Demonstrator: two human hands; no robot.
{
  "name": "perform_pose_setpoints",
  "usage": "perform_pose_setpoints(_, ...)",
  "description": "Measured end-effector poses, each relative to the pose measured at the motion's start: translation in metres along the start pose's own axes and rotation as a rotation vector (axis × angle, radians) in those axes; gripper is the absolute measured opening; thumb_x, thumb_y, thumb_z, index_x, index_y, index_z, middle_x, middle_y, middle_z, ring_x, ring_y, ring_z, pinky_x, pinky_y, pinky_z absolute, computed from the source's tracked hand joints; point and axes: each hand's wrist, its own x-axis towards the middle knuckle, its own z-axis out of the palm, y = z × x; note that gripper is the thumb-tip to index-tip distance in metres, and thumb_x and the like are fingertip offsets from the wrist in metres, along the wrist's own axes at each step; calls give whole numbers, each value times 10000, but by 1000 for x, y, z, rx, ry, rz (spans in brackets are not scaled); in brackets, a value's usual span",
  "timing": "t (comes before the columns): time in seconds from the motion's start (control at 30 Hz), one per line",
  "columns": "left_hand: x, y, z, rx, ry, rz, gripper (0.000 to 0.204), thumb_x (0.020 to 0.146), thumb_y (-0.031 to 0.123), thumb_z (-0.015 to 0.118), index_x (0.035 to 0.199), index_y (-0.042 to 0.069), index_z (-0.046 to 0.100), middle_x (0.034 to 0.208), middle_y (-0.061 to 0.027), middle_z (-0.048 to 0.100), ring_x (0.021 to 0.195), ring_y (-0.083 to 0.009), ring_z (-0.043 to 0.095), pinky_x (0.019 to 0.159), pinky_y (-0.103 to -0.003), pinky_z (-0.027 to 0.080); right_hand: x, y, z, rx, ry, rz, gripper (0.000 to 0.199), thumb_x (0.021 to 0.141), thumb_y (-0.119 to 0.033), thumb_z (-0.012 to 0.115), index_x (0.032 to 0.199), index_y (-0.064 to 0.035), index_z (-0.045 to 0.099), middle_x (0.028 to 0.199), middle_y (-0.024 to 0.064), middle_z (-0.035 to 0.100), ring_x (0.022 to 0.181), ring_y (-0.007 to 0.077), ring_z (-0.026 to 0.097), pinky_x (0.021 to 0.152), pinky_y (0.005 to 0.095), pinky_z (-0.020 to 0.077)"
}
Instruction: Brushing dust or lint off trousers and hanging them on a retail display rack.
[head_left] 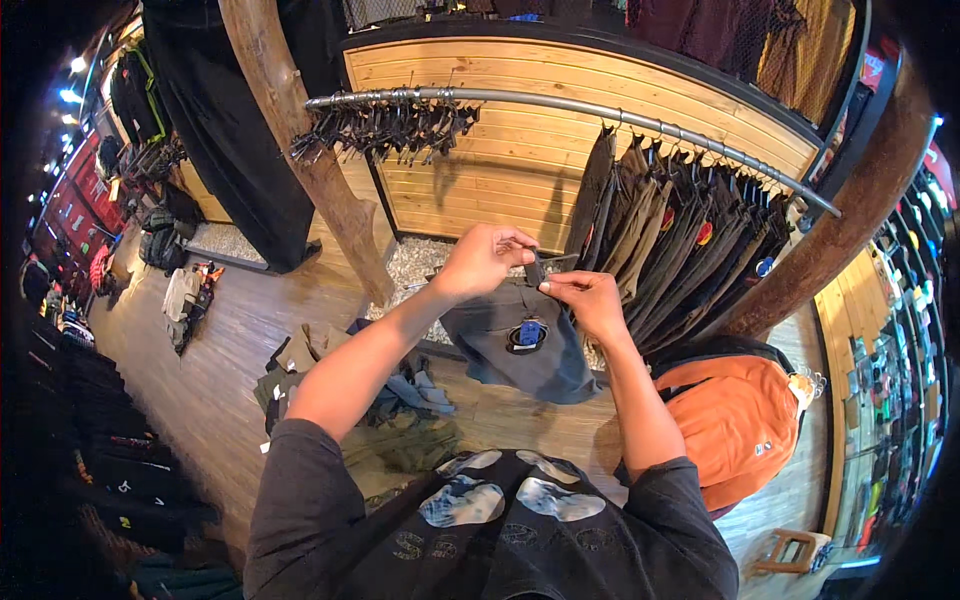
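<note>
A wooden floor [165, 325] is backed by a pale wood panel [500, 175], across which a metal rail [560, 107] is carried. At its right, a row of dark and brown trousers [655, 230] is hung; at its left, dark hangers [385, 125] are bunched. An orange jacket [735, 425] is seen to the right of the person, and a heap of clothes [405, 440] is spread below, to the left. In the middle, between the rail and the person's chest, a dark grey garment [485, 325] is held up by its top edge and left to hang. The left forearm [370, 350] is stretched up and inward, the right forearm [643, 395] likewise, more steeply. The left hand [485, 260] is set slightly higher, its fingers bent toward the right; the right hand [592, 305] is turned inward, its fingers pointed left. On the cloth beneath, a round label with a blue centre [529, 333] is shown. A narrow dark strip [534, 268] is pinched between closed fingertips, its upper end by the left hand, its lower by the right.
</note>
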Motion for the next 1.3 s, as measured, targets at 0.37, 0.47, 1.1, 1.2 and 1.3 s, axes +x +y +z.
perform_pose_setpoints(0.37,3,5,8,59,8,0,204,892,32,656,1089,-18,678,945,-65,717,878,-103,658,785,-256,511,6,9,-4,146,7,-7,165,831,-73,756,952,37,733,857,29,705,770,76,609,732,218,479)
perform_pose_setpoints(0.47,3,7,8,76,19,12,203,892,33,656,1087,-16,680,938,-66,718,860,-99,656,771,-254,511,3,12,-2,165,26,-28,151,835,-73,754,948,27,735,854,22,702,778,77,604,742,221,474)
perform_pose_setpoints(1.1,-19,1,-16,401,188,373,357,928,287,648,1145,4,661,1062,-123,716,983,-222,683,883,-350,512,5,31,17,485,111,-88,104,898,-68,689,993,-30,667,879,-17,665,819,55,566,809,219,431)
perform_pose_setpoints(1.2,-26,6,-49,667,-243,-89,416,916,385,654,1142,37,681,1064,-129,716,996,-211,669,884,-345,498,13,41,4,493,89,-163,92,915,-86,679,983,-36,641,896,4,684,805,51,587,775,210,454)
perform_pose_setpoints(1.3,-21,-30,-73,353,-438,-152,446,912,459,638,1106,63,700,954,-70,730,857,-174,651,795,-352,508,13,37,11,505,55,-156,43,924,-76,660,918,-60,621,815,-48,635,736,25,519,737,195,393)
